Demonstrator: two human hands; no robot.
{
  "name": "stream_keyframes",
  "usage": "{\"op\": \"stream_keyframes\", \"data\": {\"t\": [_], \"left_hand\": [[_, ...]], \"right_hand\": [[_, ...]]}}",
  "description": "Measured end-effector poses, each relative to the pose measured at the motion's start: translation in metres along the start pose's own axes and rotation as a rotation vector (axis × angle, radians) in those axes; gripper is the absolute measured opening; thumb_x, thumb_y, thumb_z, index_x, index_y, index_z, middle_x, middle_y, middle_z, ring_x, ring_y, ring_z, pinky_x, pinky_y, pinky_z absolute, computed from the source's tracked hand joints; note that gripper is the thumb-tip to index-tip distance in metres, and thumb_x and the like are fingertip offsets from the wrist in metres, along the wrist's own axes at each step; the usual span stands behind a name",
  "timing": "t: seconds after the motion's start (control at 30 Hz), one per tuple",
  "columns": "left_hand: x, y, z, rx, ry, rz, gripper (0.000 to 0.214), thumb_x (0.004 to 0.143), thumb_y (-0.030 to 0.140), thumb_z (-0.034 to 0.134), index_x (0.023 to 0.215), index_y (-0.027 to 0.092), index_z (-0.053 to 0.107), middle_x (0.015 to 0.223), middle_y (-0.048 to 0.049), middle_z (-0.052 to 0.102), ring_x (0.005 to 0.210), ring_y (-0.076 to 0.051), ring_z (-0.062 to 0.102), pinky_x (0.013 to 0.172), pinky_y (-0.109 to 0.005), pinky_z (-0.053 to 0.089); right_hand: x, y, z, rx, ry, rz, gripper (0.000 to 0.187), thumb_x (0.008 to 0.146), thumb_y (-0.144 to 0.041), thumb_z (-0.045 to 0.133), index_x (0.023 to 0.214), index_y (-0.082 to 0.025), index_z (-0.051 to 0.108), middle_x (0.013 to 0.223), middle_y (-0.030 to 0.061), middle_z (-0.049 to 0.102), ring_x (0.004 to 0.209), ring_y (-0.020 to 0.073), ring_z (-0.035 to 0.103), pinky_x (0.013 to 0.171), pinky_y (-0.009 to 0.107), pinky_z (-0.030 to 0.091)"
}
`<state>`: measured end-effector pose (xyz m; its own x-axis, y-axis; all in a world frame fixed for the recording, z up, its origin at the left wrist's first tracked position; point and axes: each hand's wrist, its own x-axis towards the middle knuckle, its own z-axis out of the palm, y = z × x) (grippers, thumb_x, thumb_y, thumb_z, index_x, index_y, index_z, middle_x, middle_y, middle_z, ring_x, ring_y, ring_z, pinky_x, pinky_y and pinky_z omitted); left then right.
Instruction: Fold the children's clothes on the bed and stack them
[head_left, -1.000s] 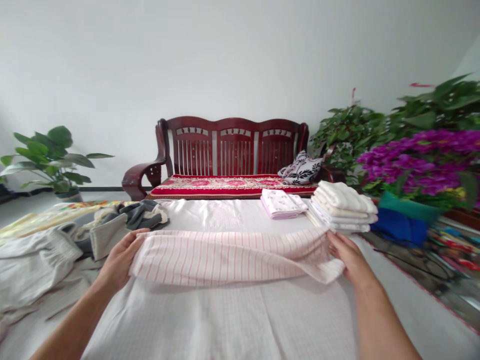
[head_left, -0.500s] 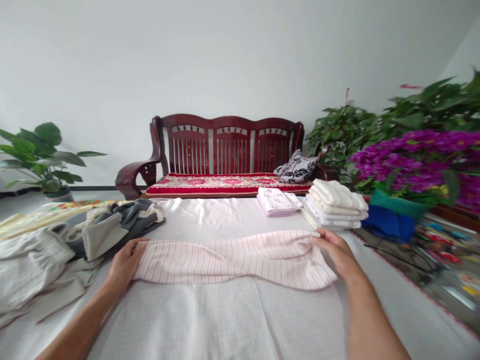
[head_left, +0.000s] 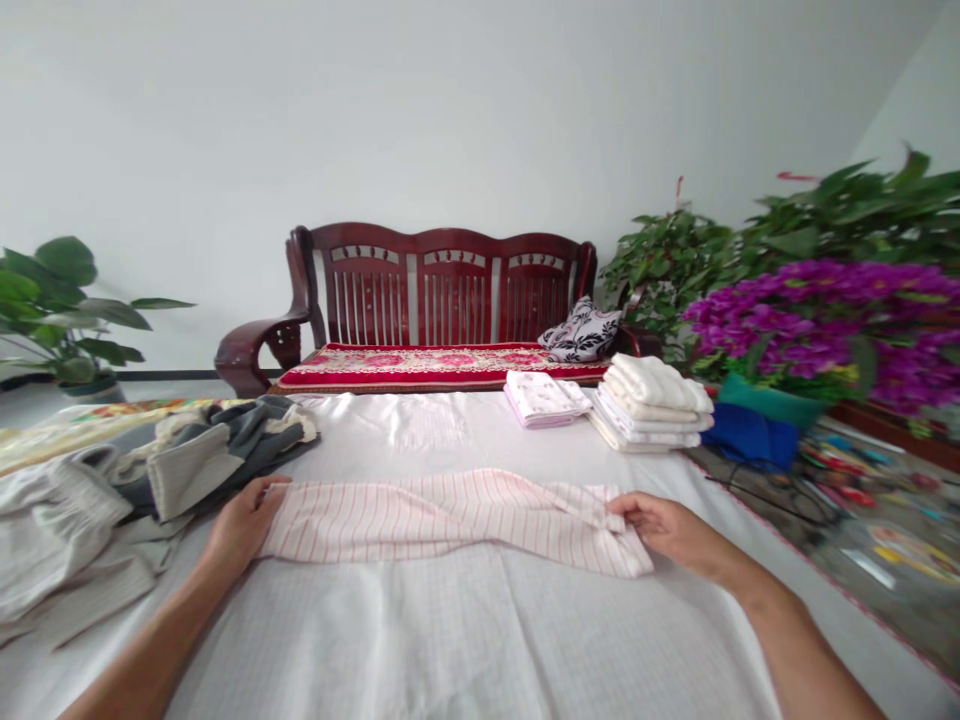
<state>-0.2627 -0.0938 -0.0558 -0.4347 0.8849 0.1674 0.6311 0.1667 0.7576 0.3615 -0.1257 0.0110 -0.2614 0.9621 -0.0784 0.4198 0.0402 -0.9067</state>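
Note:
A white garment with thin pink stripes (head_left: 450, 515) lies as a long, slightly wrinkled strip across the white-covered table; its exact kind is hard to make out. At its left end, my left hand (head_left: 244, 525) is closed on the upper corner, thumb and fingers pinching the cloth. My right hand (head_left: 656, 525) pinches the other end a little in from the edge, where the cloth bunches. Beyond the right hand stand a stack of folded white and cream clothes (head_left: 649, 400) and a separate folded printed white-and-lilac cloth (head_left: 546, 400).
Rumpled grey, dark and cream clothes (head_left: 202, 455) are heaped on the left of the white cloth cover (head_left: 465, 640). A wooden bench (head_left: 450, 290) with a red mat stands behind. Purple flowers (head_left: 825, 320) and a blue bag (head_left: 754, 435) are at the right.
My right hand has moved from the upper right corner down and inward along the garment's right end, which now lies flatter. My left hand keeps its grip on the left end.

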Motion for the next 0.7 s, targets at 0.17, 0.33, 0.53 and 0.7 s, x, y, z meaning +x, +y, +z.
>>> {"op": "stream_keyframes", "data": {"t": [0.17, 0.33, 0.53, 0.7], "left_hand": [[0.002, -0.001, 0.001, -0.117, -0.030, -0.043, 0.035, 0.078, 0.046, 0.056, 0.103, 0.023, 0.065, 0.087, -0.0033, 0.073, 0.081, -0.024, 0.067, 0.066, -0.030, 0.051], [-0.004, 0.009, -0.001, -0.131, -0.012, -0.065, 0.034, 0.077, 0.045, 0.056, 0.100, 0.023, 0.066, 0.081, -0.0029, 0.072, 0.075, -0.024, 0.065, 0.064, -0.030, 0.049], [-0.011, 0.021, -0.007, -0.270, 0.046, -0.039, 0.044, 0.073, 0.050, 0.059, 0.104, 0.020, 0.065, 0.085, -0.0040, 0.071, 0.074, -0.023, 0.063, 0.061, -0.029, 0.049], [0.004, 0.015, -0.006, -0.313, 0.078, -0.059, 0.052, 0.071, 0.054, 0.061, 0.106, 0.015, 0.066, 0.093, -0.0089, 0.072, 0.084, -0.026, 0.065, 0.069, -0.033, 0.053]], "right_hand": [[-0.011, 0.020, 0.000, -0.303, 0.037, -0.131, 0.049, 0.073, -0.023, 0.062, 0.121, -0.024, 0.068, 0.133, 0.0104, 0.064, 0.127, 0.0300, 0.056, 0.110, 0.046, 0.042], [-0.005, 0.033, 0.004, -0.530, 0.191, -0.248, 0.049, 0.073, -0.020, 0.053, 0.118, -0.024, 0.070, 0.130, 0.0095, 0.066, 0.126, 0.0279, 0.057, 0.112, 0.046, 0.040], [0.023, 0.004, -0.004, -0.393, 0.469, -0.227, 0.031, 0.077, -0.033, 0.053, 0.098, -0.023, 0.073, 0.103, 0.0067, 0.074, 0.104, 0.0277, 0.064, 0.094, 0.039, 0.050], [0.075, -0.014, -0.013, 0.013, 0.682, -0.012, 0.030, 0.073, -0.041, 0.056, 0.084, -0.017, 0.071, 0.077, 0.0064, 0.072, 0.080, 0.0256, 0.066, 0.068, 0.032, 0.050]]}}
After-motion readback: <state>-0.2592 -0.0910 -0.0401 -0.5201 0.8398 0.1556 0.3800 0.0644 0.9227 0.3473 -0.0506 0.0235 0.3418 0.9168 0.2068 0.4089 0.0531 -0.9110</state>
